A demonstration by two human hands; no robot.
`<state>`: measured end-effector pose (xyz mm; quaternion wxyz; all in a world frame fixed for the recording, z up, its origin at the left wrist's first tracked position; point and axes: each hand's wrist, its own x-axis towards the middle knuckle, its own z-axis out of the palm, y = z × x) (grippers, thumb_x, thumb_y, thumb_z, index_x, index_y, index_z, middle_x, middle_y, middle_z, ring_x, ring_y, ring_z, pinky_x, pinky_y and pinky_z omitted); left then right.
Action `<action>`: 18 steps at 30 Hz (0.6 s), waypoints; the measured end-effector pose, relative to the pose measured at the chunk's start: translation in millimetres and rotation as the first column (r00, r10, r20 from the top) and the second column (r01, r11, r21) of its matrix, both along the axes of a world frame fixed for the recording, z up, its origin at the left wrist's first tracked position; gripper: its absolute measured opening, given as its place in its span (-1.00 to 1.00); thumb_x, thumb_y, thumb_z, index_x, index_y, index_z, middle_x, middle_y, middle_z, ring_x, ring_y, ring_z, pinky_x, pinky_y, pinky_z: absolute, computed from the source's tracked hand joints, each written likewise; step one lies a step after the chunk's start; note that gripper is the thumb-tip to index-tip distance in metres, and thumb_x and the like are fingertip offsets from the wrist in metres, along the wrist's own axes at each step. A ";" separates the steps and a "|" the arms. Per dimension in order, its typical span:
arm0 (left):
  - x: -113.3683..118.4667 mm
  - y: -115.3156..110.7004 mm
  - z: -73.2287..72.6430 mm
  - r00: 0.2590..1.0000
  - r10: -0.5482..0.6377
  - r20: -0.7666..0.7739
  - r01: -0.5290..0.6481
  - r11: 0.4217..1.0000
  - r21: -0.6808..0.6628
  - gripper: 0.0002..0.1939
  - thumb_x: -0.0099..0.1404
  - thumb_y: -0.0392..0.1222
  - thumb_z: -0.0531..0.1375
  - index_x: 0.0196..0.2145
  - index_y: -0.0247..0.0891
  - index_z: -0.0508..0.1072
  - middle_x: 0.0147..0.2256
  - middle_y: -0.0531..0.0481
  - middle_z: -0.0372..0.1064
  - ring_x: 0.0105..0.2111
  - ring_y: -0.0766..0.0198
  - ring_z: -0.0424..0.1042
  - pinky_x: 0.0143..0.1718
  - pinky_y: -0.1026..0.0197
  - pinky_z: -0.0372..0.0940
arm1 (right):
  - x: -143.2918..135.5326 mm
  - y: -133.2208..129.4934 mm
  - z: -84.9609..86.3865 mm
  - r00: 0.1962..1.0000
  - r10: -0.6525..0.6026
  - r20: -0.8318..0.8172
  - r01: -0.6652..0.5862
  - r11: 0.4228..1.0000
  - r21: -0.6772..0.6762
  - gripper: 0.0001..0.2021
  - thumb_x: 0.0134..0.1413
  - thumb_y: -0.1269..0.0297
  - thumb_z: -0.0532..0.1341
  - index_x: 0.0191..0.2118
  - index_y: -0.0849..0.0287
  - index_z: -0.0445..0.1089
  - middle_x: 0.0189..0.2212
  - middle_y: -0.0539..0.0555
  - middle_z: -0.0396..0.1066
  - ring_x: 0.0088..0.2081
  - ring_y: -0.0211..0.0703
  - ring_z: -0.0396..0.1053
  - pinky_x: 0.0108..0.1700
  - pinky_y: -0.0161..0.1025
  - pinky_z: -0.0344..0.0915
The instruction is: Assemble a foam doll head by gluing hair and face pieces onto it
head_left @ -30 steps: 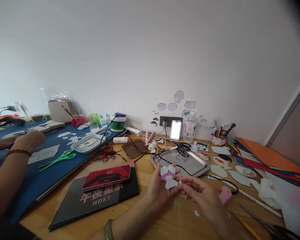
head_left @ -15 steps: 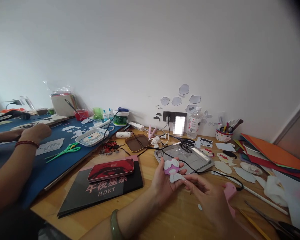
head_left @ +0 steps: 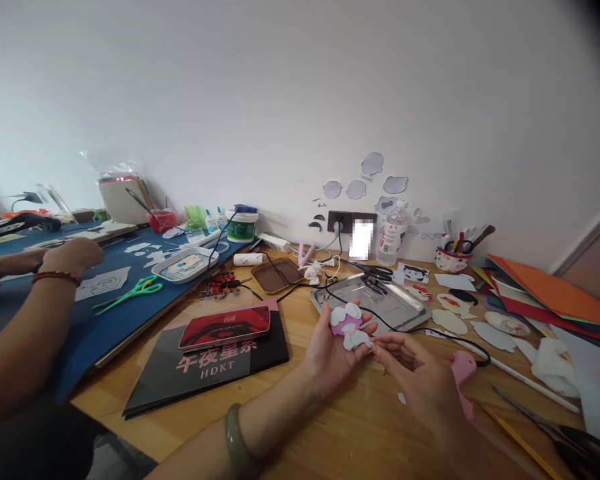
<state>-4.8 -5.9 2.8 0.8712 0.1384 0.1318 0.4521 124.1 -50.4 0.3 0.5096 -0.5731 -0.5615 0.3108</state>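
Note:
My left hand [head_left: 336,353] is palm up with its fingers curved around a small white and purple cutout figure [head_left: 349,327], which rests on the palm. At the figure's lower right tip, my right hand [head_left: 413,367] pinches the edge between thumb and fingertips. A small white scrap [head_left: 401,398] lies on the wood below the right hand. Behind both hands is a metal tray [head_left: 405,309] with black scissors [head_left: 373,272] at its back edge. Close to my right wrist is a pink tool [head_left: 464,380] with a black cord.
A person's hand [head_left: 73,257] works at the blue mat [head_left: 113,340] on the left, near green scissors [head_left: 135,293]. Black folder [head_left: 205,380] at left; scissors [head_left: 545,423], yellow pencil [head_left: 520,440], coloured sheets [head_left: 565,293] and pen cup [head_left: 453,259] at right.
The view has shifted slightly, so the table items appear a little higher and farther right. Both hands keep nearly the same hold on the figure.

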 end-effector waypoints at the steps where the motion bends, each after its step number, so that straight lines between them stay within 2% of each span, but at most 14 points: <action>1: -0.1 0.0 0.2 1.000 -0.001 0.007 0.001 1.000 -0.002 -0.45 0.21 0.14 -0.13 0.00 -0.30 0.19 -0.22 -0.15 0.26 -0.25 0.16 0.33 -0.27 0.21 0.24 | -0.8 0.3 1.2 0.999 -0.005 -0.049 0.003 1.000 -0.030 -0.82 -0.16 0.17 0.21 -0.41 0.15 0.34 -0.45 0.04 0.44 -0.39 -0.17 0.40 -0.39 -0.30 0.33; 7: 0.4 1.6 0.4 0.999 0.016 0.037 -0.015 1.000 -0.006 -0.44 0.20 0.14 -0.12 0.01 -0.30 0.18 -0.19 -0.18 0.26 -0.22 0.16 0.32 -0.24 0.21 0.21 | -8.0 1.6 3.1 0.968 -0.010 -0.249 -0.031 0.987 -0.160 -0.78 -0.29 0.17 0.29 -0.54 0.16 0.27 -0.64 -0.06 0.39 -0.53 -0.24 0.37 -0.53 -0.37 0.25; 13: 1.0 0.5 1.4 0.999 0.015 0.038 -0.015 1.000 -0.012 -0.48 0.22 0.12 -0.13 -0.02 -0.30 0.20 -0.20 -0.18 0.27 -0.22 0.16 0.31 -0.26 0.20 0.19 | -14.8 2.4 0.5 0.950 -0.050 -0.308 -0.010 0.982 -0.190 -0.73 -0.37 0.14 0.32 -0.59 0.18 0.27 -0.65 0.00 0.40 -0.53 -0.19 0.38 -0.55 -0.34 0.25; 18: 1.3 -1.0 0.5 1.000 -0.013 0.028 0.013 1.000 -0.006 -0.46 0.22 0.14 -0.15 -0.05 -0.31 0.23 -0.18 -0.17 0.26 -0.25 0.17 0.31 -0.38 0.24 0.17 | -15.3 4.4 -6.6 0.942 -0.076 -0.326 0.000 0.974 -0.227 -0.74 -0.36 0.16 0.32 -0.57 0.18 0.26 -0.64 0.00 0.42 -0.52 -0.20 0.38 -0.53 -0.35 0.25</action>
